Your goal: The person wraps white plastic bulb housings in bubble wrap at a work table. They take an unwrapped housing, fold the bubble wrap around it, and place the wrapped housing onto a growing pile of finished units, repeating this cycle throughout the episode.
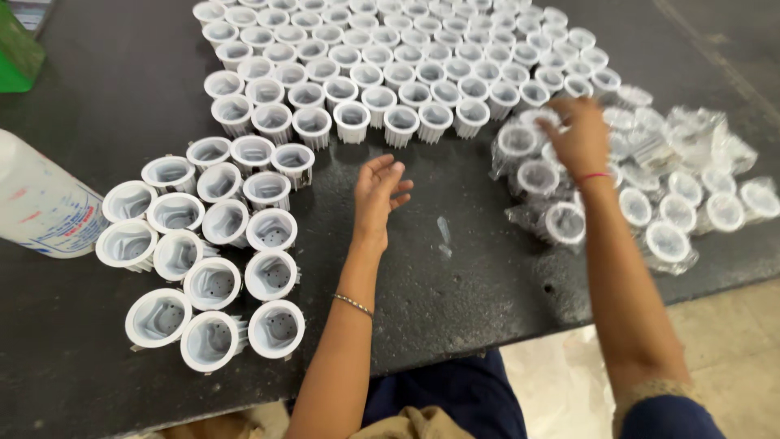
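Observation:
My left hand (379, 192) rests palm up on the dark table (455, 284), fingers apart and empty, just below the large block of white ribbed cup-shaped housings (382, 77). My right hand (578, 134) reaches over the pile of the same housings wrapped in clear plastic bags (650, 195) at the right; its fingers curl down onto one bagged housing (536, 122), and whether they grip it is hidden. A second, smaller group of bare white housings (207, 252) stands at the left.
A white plastic bottle (36, 203) lies at the left edge. A green object (16, 49) sits at the top left corner. A small clear plastic scrap (444, 236) lies between my arms. The table's front edge runs along the bottom, with pale floor beyond at right.

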### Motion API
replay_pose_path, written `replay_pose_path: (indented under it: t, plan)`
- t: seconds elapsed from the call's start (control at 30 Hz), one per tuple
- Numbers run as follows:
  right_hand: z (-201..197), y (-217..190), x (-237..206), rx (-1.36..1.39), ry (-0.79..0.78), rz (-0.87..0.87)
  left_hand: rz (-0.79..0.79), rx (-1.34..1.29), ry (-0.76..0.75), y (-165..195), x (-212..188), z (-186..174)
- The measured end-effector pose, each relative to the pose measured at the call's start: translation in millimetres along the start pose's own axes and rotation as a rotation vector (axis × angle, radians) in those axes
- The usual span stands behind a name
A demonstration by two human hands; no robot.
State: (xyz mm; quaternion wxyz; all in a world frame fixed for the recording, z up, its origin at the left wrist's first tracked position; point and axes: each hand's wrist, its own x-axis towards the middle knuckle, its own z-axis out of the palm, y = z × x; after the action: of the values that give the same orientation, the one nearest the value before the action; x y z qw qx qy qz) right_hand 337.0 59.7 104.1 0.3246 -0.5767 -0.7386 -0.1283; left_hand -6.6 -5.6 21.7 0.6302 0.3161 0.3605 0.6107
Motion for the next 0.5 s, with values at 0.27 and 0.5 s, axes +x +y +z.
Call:
replay_pose_path:
  t: [0.27, 0.5]
  plan:
    - [-202, -48, -130, 0.804, -0.696, 0.222, 0.075, 0.087, -0.065, 15, -12, -15]
    - [-180, -42, -279, 0.813, -1.270, 0.763, 0.137, 0.322, -0.316, 14, -36, -4]
